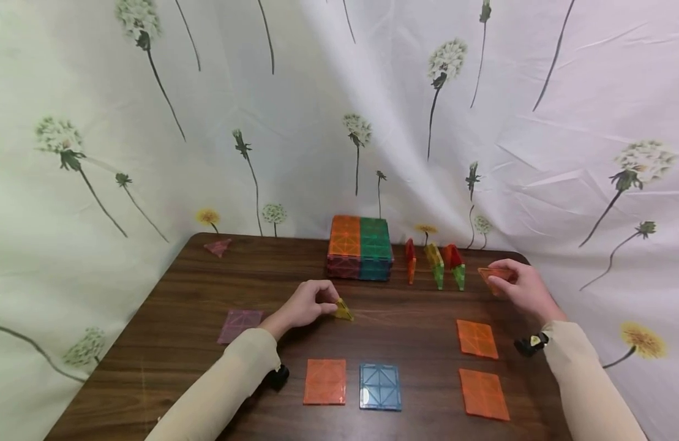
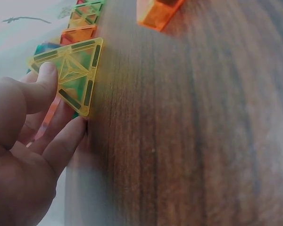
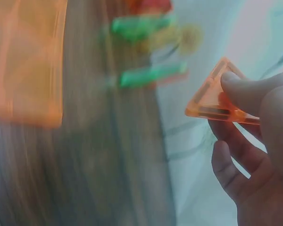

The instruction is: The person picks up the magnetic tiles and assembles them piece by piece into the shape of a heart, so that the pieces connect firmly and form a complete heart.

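Observation:
My left hand (image 1: 311, 303) pinches a yellow triangular magnetic tile (image 2: 68, 73) just above the middle of the table, thumb on its near face. At the table's back right, my right hand (image 1: 523, 291) holds an orange triangular magnetic tile (image 3: 212, 96) by thumb and fingers, lifted off the surface. Left of that hand stand narrow upright tile groups: a red and orange one (image 1: 410, 262), a yellow and green one (image 1: 435, 266) and a red and green one (image 1: 455, 267). Behind the left hand sits a block of stacked square tiles (image 1: 360, 248), orange and green on top.
Flat on the wooden table (image 1: 168, 343) lie a purple square (image 1: 240, 325), a red-orange square (image 1: 325, 382), a blue square (image 1: 380, 387) and two orange squares (image 1: 477, 338) at the right. A pink triangle (image 1: 218, 247) lies far left. A flowered cloth (image 1: 295, 116) hangs behind.

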`<state>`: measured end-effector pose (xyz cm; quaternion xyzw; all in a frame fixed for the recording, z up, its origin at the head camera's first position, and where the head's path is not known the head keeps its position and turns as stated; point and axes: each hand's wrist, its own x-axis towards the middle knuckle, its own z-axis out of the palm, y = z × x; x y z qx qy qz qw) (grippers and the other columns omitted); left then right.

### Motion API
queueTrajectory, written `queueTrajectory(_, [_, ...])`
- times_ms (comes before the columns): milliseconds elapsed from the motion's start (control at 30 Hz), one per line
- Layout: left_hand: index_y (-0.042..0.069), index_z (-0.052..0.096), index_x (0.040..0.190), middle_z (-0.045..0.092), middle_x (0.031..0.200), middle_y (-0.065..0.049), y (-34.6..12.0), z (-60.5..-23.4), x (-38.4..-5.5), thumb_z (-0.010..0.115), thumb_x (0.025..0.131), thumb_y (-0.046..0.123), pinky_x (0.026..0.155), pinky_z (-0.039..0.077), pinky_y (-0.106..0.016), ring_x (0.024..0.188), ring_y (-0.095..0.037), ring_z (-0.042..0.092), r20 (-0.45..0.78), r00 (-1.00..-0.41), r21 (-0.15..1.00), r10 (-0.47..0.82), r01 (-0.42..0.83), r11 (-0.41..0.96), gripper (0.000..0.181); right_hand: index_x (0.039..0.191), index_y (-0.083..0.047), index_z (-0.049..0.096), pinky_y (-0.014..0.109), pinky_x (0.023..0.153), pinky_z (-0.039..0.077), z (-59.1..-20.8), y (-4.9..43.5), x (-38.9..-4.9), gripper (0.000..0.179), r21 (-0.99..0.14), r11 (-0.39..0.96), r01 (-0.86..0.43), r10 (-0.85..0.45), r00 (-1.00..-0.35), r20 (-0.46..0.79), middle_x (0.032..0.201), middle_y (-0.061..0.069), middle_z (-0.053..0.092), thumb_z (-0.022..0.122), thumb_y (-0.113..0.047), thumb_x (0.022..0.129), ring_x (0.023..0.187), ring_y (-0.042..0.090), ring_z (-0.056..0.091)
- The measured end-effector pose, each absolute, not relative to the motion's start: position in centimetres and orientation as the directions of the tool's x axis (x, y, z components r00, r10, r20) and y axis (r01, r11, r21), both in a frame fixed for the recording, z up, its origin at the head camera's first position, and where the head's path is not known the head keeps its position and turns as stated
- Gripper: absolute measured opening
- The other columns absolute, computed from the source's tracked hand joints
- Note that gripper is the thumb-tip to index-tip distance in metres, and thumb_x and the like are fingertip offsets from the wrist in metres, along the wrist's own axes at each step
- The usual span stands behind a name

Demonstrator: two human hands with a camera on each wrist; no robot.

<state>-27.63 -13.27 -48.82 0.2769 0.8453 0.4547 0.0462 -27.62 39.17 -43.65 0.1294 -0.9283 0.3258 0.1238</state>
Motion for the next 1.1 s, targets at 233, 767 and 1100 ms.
queueTrajectory(233, [0.015,0.071,0.096,0.071,0.095,0.005,-13.3,-48.7,-27.4,0.078,0.095,0.007,0.086,0.055,-0.034,0.091,-0.012,0.065,0.175,-0.843,0.781,0.508,0.433,0.451,0.011,0.099,-0.012,0.072,0.026,0.068,0.055,-42.5,33.1,-26.8,0.013,-0.574,0.703,-0.419,-0.248,-0.902,0.354,0.093,0.005,0.074,0.083,-0.011,0.092,0.078,0.01,0.067])
queueTrajectory(767, [0.013,0.071,0.096,0.072,0.097,-0.001,-12.8,-47.9,-26.9,0.078,0.095,0.004,0.086,0.059,-0.043,0.09,-0.013,0.066,0.246,-0.795,0.707,0.555,0.539,0.458,0.011,0.098,-0.021,0.071,0.028,0.071,0.057,-45.7,22.4,-27.3,0.016,-0.511,0.587,-0.628,-0.556,-0.772,0.309,0.088,-0.01,0.07,0.085,-0.018,0.091,0.078,0.007,0.063])
queueTrajectory(1100, [0.01,0.076,0.105,0.071,0.099,-0.001,-11.1,-46.6,-26.9,0.077,0.096,0.008,0.083,0.058,-0.035,0.09,-0.014,0.066,0.348,-0.746,0.648,0.567,0.629,0.43,0.009,0.101,-0.015,0.073,0.031,0.078,0.06,-47.1,18.1,-27.5,0.008,-0.542,0.574,-0.614,-0.554,-0.778,0.295,0.094,-0.004,0.075,0.079,-0.014,0.096,0.085,0.008,0.071])
